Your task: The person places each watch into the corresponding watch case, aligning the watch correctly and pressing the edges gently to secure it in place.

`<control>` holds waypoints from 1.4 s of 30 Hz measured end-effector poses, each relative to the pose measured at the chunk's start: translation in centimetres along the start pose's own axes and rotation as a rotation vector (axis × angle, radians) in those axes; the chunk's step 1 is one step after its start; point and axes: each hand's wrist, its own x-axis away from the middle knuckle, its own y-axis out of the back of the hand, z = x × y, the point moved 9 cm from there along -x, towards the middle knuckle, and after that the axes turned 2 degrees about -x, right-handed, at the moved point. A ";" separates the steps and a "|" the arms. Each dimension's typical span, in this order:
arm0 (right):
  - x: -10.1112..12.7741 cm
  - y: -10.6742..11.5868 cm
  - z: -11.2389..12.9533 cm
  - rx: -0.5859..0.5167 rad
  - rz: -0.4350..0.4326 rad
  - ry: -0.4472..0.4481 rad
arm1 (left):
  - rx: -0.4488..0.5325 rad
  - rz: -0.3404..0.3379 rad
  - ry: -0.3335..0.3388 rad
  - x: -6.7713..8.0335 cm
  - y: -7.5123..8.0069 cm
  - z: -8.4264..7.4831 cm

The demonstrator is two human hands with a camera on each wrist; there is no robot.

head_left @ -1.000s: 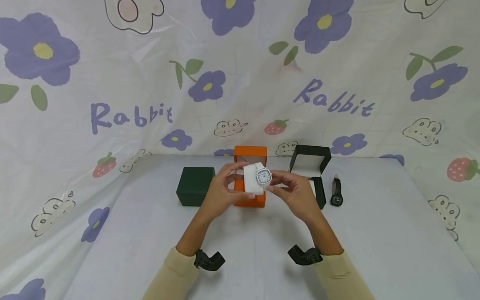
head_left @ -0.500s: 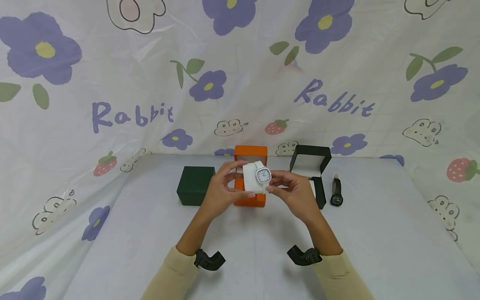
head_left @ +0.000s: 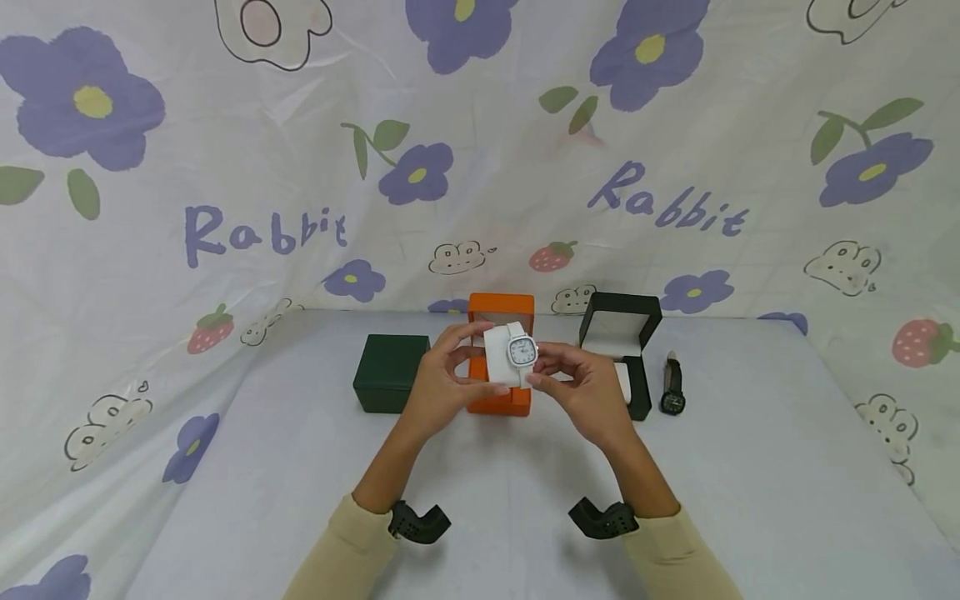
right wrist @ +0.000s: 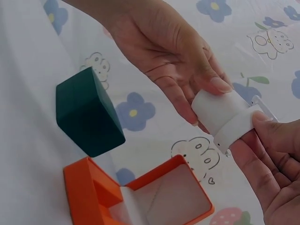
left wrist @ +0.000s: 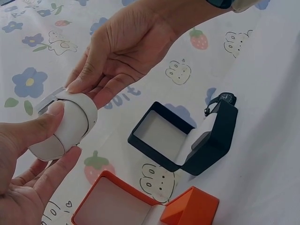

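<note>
Head view: white watch (head_left: 522, 351) strap hidden behind pillow (head_left: 501, 367).

Place: a makeshift recording corner, seemingly in a home, not a shop or workshop.
Backdrop: a cloth (head_left: 225, 167) printed with purple flowers, strawberries and "Rabbit" is hung behind.
Desk: the desk (head_left: 750, 467) is draped in pale cloth.
Props: watch boxes (head_left: 390, 371) are laid out.

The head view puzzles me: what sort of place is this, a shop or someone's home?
Probably a makeshift tabletop set, not a shop. A flowered "Rabbit" cloth covers table and wall alike, three watch boxes stand in a row, orange box in the middle, and both hands hold a white watch on its pillow.
</note>
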 end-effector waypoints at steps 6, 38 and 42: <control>0.1 -0.2 0.0 0.017 -0.026 0.008 | 0.001 0.004 0.007 0.0 0.0 0.0; 0.2 -0.6 1.4 0.048 0.261 0.159 | 0.085 0.224 0.002 0.3 -1.4 -0.9; 0.2 -0.5 1.5 0.037 0.248 0.163 | 0.092 0.213 -0.007 0.4 -1.3 -1.0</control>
